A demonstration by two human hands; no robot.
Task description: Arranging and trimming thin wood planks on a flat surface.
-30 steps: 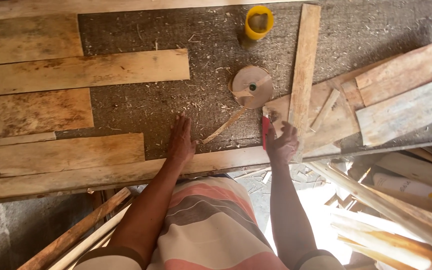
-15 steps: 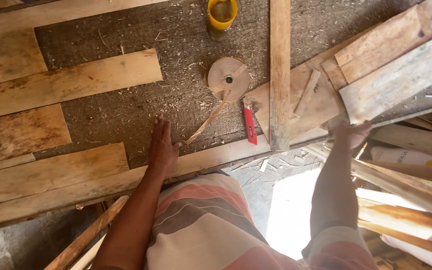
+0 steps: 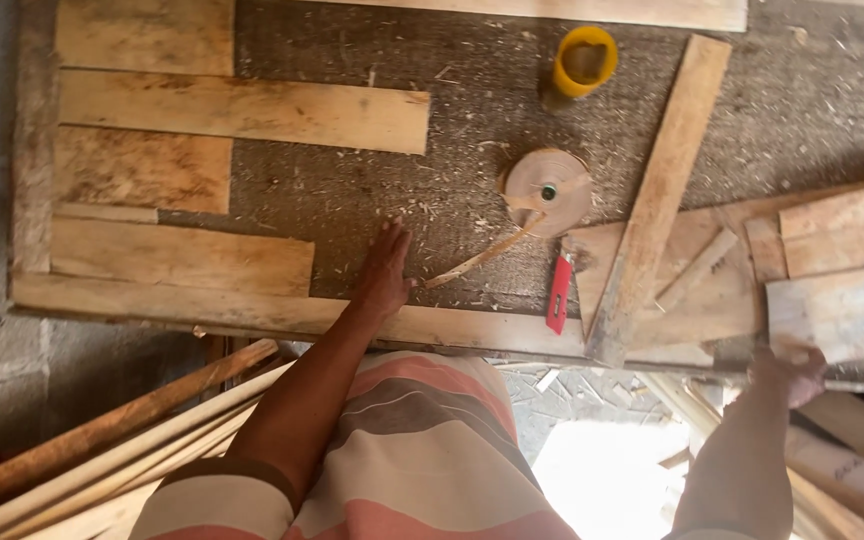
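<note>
Left hand (image 3: pixel 384 272) lay flat, fingers spread, palm down on the sawdust-strewn worktop (image 3: pixel 352 190), just inside the near edge and resting partly on the long edge board (image 3: pixel 252 312). Right hand (image 3: pixel 790 368) reached to the near right corner, at the lower edge of the pale board (image 3: pixel 842 312); curled there, but whether gripping the board or only touching it could not be told. Just right of the left hand lay a thin wooden strip (image 3: pixel 477 262), slanting up toward the round tape roll (image 3: pixel 548 190) near the middle of the worktop. Beside the roll's lower right, near the near edge, lay a red utility knife (image 3: pixel 559 293), upright along its length. Next to the knife stood a long slanted plank (image 3: pixel 657 200), running from the near edge toward the far right. At the far edge, above the roll, sat a yellow cup (image 3: pixel 584 60). Over the left half lay several flat boards (image 3: pixel 242 108) in rows, parallel to the near edge. Below the near left corner, well apart from the hands, leaned a bundle of wooden slats (image 3: pixel 122 440).
</note>
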